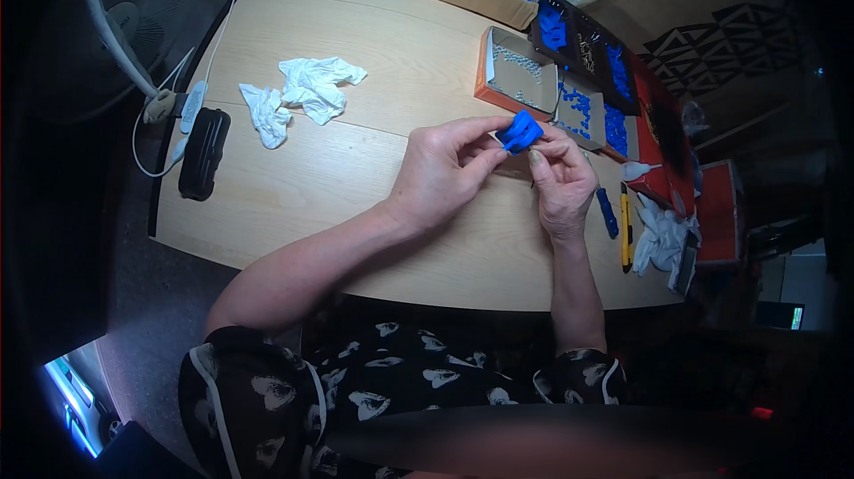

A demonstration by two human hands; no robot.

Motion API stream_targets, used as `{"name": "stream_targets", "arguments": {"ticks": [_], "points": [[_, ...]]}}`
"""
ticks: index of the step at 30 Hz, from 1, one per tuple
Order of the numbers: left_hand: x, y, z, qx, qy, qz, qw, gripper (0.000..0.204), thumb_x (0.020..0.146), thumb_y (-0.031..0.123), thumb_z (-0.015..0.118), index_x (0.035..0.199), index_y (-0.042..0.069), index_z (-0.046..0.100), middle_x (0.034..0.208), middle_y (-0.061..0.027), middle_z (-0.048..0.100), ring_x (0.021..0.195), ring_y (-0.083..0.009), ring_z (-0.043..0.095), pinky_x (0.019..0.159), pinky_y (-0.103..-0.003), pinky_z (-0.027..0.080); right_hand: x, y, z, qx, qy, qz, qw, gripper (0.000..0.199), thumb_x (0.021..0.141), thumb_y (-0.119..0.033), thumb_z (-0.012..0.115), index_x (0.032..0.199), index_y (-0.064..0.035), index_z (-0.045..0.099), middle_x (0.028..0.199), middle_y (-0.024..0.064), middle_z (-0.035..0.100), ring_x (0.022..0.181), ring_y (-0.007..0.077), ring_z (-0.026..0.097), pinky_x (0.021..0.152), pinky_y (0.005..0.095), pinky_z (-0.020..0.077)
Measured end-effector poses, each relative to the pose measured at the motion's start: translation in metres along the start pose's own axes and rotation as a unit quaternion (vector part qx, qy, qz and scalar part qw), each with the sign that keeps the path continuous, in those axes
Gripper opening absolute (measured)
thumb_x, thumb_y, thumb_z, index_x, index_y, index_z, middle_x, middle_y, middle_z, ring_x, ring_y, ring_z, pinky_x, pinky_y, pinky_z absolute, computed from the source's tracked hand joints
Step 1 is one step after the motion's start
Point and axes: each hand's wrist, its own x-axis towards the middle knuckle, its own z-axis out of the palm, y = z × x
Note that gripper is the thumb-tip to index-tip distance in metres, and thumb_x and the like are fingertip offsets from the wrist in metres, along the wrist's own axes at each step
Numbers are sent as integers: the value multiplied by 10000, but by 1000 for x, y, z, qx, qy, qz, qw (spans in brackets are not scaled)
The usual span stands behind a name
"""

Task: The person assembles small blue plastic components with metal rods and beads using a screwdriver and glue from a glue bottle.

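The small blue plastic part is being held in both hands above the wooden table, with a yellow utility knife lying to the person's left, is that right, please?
Not quite: the head view shows the yellow utility knife lying to the person's right, not left. The rest holds: the left hand and right hand hold the small blue plastic part above the wooden table.
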Motion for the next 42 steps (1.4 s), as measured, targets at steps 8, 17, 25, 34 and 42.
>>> {"name": "stream_targets", "arguments": {"ticks": [8,17,25,34,42], "points": [[2,-5,-4,127,35,109,985,317,838,21,736,1153,27,712,824,-156,691,680,-203,674,627,-318,535,1,-8,0,-45,-22,2,999,71,932,81,572,1003,82,570,1302,224,538,1194,208,553,1030,336,459],[4,-4,-6,145,1,72,987,377,886,35,714,1259,24,658,908,-99,722,777,-136,692,702,-270,567,-3,-5,0,-182,-30,-7,983,115,978,18,565,1081,63,591,1139,148,630,1034,147,629,905,286,520],[2,1,-1,37,-19,-32,999,359,915,17,684,1266,-20,616,959,-76,717,836,-96,681,740,-233,581,1,-6,3,61,54,146,986,170,968,3,588,1122,77,595,910,122,679,743,114,657,658,233,567],[2,-6,1,52,-8,27,998,319,904,-9,683,1214,-23,608,978,-90,718,905,-125,702,789,-249,602,2,-6,3,25,56,163,985,158,964,22,587,1099,104,591,929,155,692,760,131,671,663,229,566],[2,-1,2,14,-3,-10,1000,314,895,-1,701,1190,-39,596,1019,-117,698,919,-131,700,808,-252,604,-3,-3,5,-55,57,62,995,151,975,6,592,1115,57,616,941,104,690,774,99,654,695,220,549]]}}
